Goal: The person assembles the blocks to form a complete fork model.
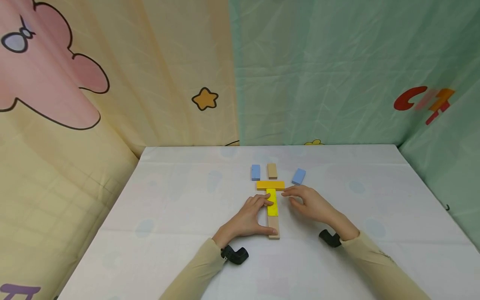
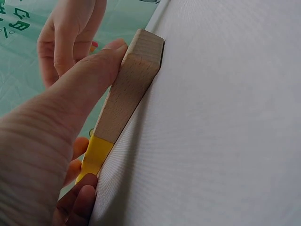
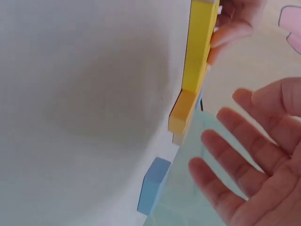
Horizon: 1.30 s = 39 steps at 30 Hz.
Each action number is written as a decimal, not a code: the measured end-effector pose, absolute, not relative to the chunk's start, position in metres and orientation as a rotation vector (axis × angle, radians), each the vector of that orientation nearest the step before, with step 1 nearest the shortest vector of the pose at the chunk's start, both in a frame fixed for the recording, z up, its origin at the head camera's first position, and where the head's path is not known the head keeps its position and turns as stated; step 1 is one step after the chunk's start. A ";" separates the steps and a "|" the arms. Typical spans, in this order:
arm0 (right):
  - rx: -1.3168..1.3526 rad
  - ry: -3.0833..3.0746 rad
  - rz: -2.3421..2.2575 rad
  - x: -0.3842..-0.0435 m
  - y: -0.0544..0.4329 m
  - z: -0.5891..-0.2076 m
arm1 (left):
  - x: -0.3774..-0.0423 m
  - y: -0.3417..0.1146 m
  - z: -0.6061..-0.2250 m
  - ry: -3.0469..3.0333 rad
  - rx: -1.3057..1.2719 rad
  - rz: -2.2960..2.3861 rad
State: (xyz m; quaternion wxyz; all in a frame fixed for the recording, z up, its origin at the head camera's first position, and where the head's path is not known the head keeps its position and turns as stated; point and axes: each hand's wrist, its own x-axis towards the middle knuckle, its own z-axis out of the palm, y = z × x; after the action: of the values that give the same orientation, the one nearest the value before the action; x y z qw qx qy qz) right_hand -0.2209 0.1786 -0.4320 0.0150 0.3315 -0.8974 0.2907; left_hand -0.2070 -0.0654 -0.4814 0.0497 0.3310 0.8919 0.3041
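Note:
In the head view, my left hand (image 1: 247,217) rests along the left side of a column of blocks. Its thumb touches the plain wooden block (image 1: 273,227) at the near end, and its fingertips touch the bright yellow block (image 1: 272,204) beyond. An orange-yellow block (image 1: 271,186) lies crosswise at the far end, making a T. My right hand (image 1: 311,204) hovers right of the column, fingers loosely bent and holding nothing, fingertips close to the crosswise block's right end. In the right wrist view, those fingers (image 3: 235,162) are spread apart from the blocks.
Beyond the T lie a blue block (image 1: 256,172), a plain wooden block (image 1: 272,171) and a tilted blue block (image 1: 298,176). A white cloth covers the table (image 1: 168,250). Patterned curtains (image 1: 318,75) hang behind and at both sides.

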 end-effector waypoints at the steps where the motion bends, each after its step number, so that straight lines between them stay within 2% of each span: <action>1: 1.002 -2.789 0.889 -0.223 0.179 -0.432 | -0.207 -0.065 -0.481 2.713 1.007 0.930; 14: 0.676 -2.925 0.694 -0.243 0.186 -0.435 | -0.207 -0.065 -0.483 2.705 1.015 0.949; 39: 0.663 -2.966 0.506 -0.249 0.186 -0.443 | -0.207 -0.065 -0.481 2.708 0.999 0.934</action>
State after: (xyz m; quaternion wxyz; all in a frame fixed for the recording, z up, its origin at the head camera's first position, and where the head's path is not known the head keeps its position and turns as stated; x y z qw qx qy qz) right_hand -0.2487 0.1864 -0.4430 0.0301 0.2152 -0.9622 0.1641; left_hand -0.2073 -0.0651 -0.4812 0.0536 0.3289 0.8913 0.3074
